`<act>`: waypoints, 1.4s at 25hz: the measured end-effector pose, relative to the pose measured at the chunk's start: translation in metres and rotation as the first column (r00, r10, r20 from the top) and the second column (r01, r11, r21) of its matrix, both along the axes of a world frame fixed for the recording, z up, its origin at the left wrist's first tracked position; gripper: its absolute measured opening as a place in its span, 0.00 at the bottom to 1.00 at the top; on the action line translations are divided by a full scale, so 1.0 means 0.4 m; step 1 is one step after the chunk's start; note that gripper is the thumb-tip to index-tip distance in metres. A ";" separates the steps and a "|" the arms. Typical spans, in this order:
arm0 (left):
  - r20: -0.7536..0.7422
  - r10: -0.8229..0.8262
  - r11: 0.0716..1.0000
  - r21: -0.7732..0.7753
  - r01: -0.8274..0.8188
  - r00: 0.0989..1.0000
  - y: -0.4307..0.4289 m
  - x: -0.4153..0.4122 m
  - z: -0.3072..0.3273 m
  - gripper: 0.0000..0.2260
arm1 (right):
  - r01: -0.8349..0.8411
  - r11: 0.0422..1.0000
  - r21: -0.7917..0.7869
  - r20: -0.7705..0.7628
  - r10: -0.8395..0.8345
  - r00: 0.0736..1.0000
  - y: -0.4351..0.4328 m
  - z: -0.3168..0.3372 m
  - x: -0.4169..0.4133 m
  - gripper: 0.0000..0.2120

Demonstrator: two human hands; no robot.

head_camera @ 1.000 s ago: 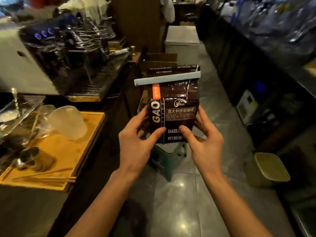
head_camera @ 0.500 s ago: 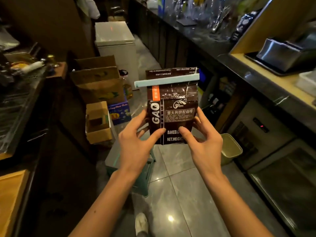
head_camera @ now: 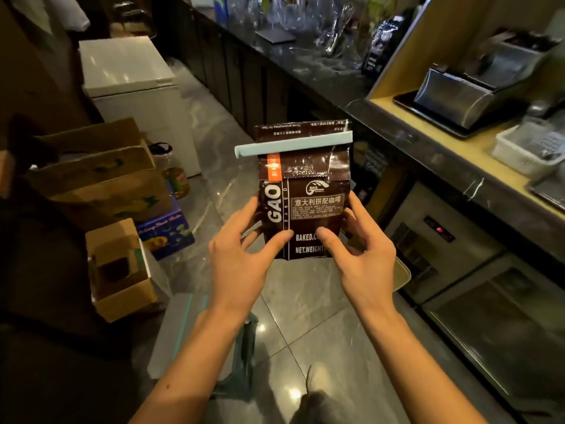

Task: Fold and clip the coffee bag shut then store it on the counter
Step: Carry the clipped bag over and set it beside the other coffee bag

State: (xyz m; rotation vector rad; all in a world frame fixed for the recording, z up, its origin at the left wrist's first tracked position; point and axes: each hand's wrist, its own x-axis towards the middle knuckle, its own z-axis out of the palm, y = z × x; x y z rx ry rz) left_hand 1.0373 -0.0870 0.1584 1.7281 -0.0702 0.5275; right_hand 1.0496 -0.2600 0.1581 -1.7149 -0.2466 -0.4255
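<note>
A dark brown coffee bag [head_camera: 305, 185] with white "GAO" lettering is held upright in front of me, over the floor. Its top is folded over and a pale blue bar clip [head_camera: 293, 145] is clamped across the fold. My left hand [head_camera: 241, 258] grips the bag's lower left side, thumb on the front. My right hand [head_camera: 363, 255] grips the lower right side the same way. The dark stone counter [head_camera: 428, 148] runs along the right, with a yellow shelf surface [head_camera: 458, 148] behind its edge.
On the counter stand a metal box appliance [head_camera: 464, 96], a white basket [head_camera: 529, 148], glassware [head_camera: 305, 19] and a dark bag [head_camera: 379, 47]. Under-counter fridges [head_camera: 458, 255] line the right. Cardboard boxes [head_camera: 116, 264] and a white chest freezer [head_camera: 131, 87] sit left. A stool [head_camera: 189, 332] is below me.
The view has swung right, from the left counter with the wooden tray toward the right counter. Both hands keep the same hold on the clipped bag.
</note>
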 end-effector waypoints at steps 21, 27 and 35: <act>0.043 -0.045 0.999 -0.018 0.045 0.998 -0.184 1.192 -0.018 0.34 | 0.037 0.999 0.038 -0.038 -0.036 0.999 -0.181 -0.020 1.163 0.32; 0.045 -0.144 0.989 -0.034 0.146 0.989 -0.039 1.533 -0.019 0.34 | 0.123 0.992 0.040 -0.083 -0.119 0.989 -0.046 -0.018 1.466 0.32; -0.022 -0.235 0.971 -0.039 0.235 0.972 0.034 1.940 -0.059 0.33 | 0.215 0.973 0.083 -0.154 -0.201 0.967 0.025 -0.036 1.827 0.30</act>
